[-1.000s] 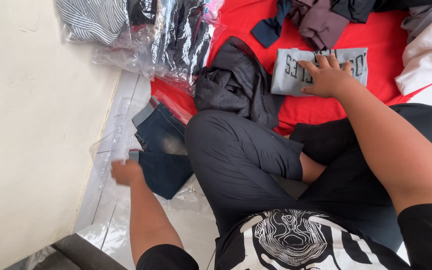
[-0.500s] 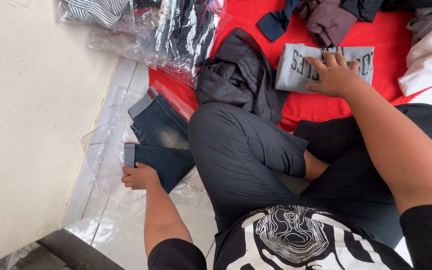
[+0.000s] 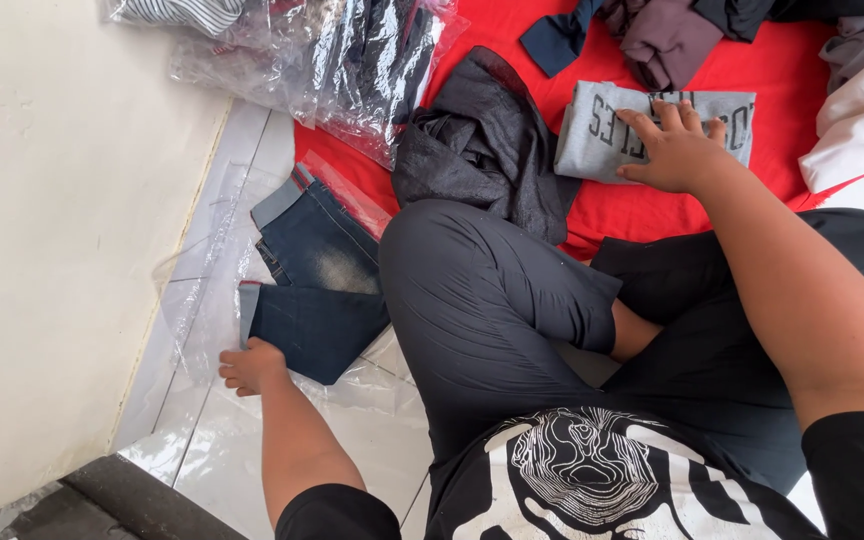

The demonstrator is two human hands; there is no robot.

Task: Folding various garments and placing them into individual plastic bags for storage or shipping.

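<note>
Two hands busy, me watching remotely. Nearest: left hand (image 3: 250, 366) curled at edge of clear plastic bag (image 3: 197, 300), by corner of folded jeans (image 3: 312, 290) on tile; actual grip on film I cannot tell. Best pinch film only, keep denim flat. Farther: right hand (image 3: 677, 150) open, palm pressing folded grey shirt (image 3: 642, 125) on red cloth (image 3: 772, 80), holding nothing.

- Clear plastic bag (image 3: 214, 300) on the white tiles beside the wall — flat, glossy, crumpled, lying under folded dark-blue jeans (image 3: 314, 290).
- Stack of clear plastic garment bags (image 3: 322, 70) at top left — holding striped and black clothing, overlapping the red cloth's edge.
</note>
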